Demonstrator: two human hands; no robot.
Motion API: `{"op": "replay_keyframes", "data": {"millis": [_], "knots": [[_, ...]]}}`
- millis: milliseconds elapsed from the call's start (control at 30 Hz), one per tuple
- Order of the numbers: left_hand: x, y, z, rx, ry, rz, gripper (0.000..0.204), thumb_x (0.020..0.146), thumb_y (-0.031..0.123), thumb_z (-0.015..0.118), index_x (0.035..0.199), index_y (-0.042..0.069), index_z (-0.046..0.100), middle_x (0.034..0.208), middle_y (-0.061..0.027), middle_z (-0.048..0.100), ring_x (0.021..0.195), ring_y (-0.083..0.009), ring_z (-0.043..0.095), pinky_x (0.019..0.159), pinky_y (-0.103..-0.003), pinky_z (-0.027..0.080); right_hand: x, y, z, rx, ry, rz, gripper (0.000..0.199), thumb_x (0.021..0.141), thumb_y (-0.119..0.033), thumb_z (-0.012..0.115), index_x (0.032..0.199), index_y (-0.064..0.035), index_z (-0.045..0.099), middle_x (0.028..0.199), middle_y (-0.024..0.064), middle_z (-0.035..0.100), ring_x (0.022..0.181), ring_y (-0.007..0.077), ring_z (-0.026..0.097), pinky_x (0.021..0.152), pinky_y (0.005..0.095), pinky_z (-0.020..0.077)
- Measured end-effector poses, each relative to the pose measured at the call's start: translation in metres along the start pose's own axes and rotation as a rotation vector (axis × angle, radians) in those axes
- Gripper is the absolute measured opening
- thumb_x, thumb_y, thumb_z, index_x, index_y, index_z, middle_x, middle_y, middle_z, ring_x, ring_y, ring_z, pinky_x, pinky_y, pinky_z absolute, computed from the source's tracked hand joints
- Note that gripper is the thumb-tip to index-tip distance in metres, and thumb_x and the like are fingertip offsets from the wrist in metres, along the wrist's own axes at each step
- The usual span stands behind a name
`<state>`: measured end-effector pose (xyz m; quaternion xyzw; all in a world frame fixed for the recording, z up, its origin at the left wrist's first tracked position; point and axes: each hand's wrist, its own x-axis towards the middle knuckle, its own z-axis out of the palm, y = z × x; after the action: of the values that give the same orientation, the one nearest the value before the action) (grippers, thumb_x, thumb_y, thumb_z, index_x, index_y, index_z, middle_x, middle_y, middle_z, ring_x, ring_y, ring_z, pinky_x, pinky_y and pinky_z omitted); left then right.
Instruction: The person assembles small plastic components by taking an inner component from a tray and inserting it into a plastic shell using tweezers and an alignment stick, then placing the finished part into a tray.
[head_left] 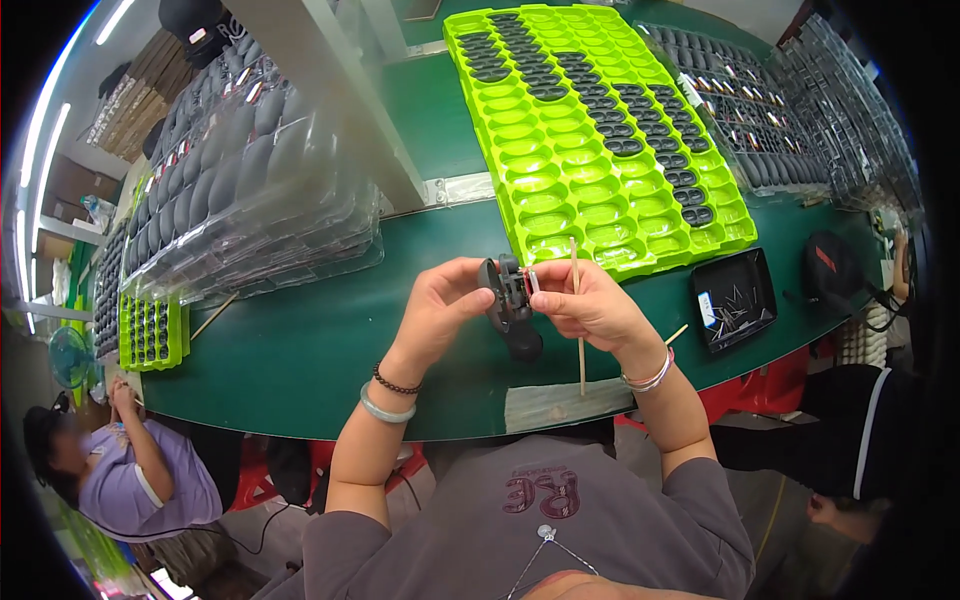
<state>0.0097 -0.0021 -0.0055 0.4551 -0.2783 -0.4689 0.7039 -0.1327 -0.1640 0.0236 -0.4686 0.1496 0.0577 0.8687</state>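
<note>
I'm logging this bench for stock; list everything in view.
Held item: one, black, centre
Green trays: two or more, lime, upper centre, left
Clear trays: uncountable, transparent, left, upper right
Ovals: many, dark, in trays
Box: one, black, right
Metal pieces: many, grey, in box
Sticks: three, tan, left, centre, right
Table: one, green, beneath
Stools: uncertain, red, below table
Pillar: one, grey, upper left
Lights: several, white, upper left
Co-workers: at least two, purple and black clothes, either side
Left hand: one, bare, on item
Right hand: one, bare, on item
</note>
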Motion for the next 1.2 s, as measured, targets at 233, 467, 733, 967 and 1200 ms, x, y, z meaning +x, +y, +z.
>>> {"op": "replay_keyframes", "data": {"millis": [233, 467, 733, 967, 1200], "knots": [[0.0014, -0.0001, 0.0027, 0.012, -0.001, -0.024, 0.039, 0.078, 0.017, 0.072, 0.107, -0.003, 0.056, 0.096, -0.0071, 0.063, 0.086, -0.0131, 0.060, 0.077, -0.027, 0.051, -0.0012, 0.0044, -0.0012, -0.054, 0.019, -0.007, 0.029, 0.086, -0.013, 0.062, 0.113, -0.0012, 0.060, 0.071, -0.0066, 0.054, 0.046, -0.0021, 0.029, 0.039, 0.0162, 0.0204], [0.0009, -0.0013, 0.0028, -0.007, 0.034, -0.058, 0.040, 0.076, 0.017, 0.074, 0.106, -0.002, 0.056, 0.095, -0.0062, 0.063, 0.085, -0.0124, 0.060, 0.077, -0.026, 0.050, -0.0015, 0.0055, 0.0015, -0.144, 0.067, -0.028, 0.027, 0.086, -0.013, 0.061, 0.111, -0.0015, 0.062, 0.067, -0.0088, 0.051, 0.048, -0.0025, 0.029, 0.040, 0.0168, 0.0194], [0.0013, -0.0068, -0.0016, -0.082, -0.017, -0.025, 0.031, 0.080, 0.009, 0.068, 0.107, -0.001, 0.056, 0.097, -0.0062, 0.062, 0.089, -0.0140, 0.060, 0.080, -0.030, 0.050, -0.0038, 0.0066, 0.0028, -0.130, 0.079, -0.057, 0.027, 0.086, -0.012, 0.062, 0.111, -0.0009, 0.062, 0.069, -0.0083, 0.053, 0.048, -0.0030, 0.029, 0.040, 0.0165, 0.0194], [0.0015, -0.0072, -0.0005, -0.042, -0.017, -0.015, 0.032, 0.079, 0.009, 0.069, 0.106, -0.001, 0.055, 0.098, -0.0058, 0.062, 0.090, -0.0135, 0.059, 0.081, -0.029, 0.049, -0.0039, 0.0068, 0.0023, -0.138, 0.082, -0.064, 0.027, 0.085, -0.010, 0.062, 0.111, -0.0011, 0.062, 0.069, -0.0086, 0.054, 0.048, -0.0036, 0.030, 0.040, 0.0162, 0.0194], [0.0032, -0.0080, -0.0004, -0.061, -0.023, -0.022, 0.029, 0.080, 0.007, 0.067, 0.105, -0.001, 0.056, 0.097, -0.0054, 0.062, 0.090, -0.0134, 0.059, 0.082, -0.029, 0.048, -0.0020, 0.0076, 0.0015, -0.168, 0.101, -0.056, 0.027, 0.083, -0.011, 0.065, 0.109, -0.0013, 0.063, 0.066, -0.0092, 0.052, 0.049, -0.0034, 0.031, 0.041, 0.0163, 0.0196]]}}
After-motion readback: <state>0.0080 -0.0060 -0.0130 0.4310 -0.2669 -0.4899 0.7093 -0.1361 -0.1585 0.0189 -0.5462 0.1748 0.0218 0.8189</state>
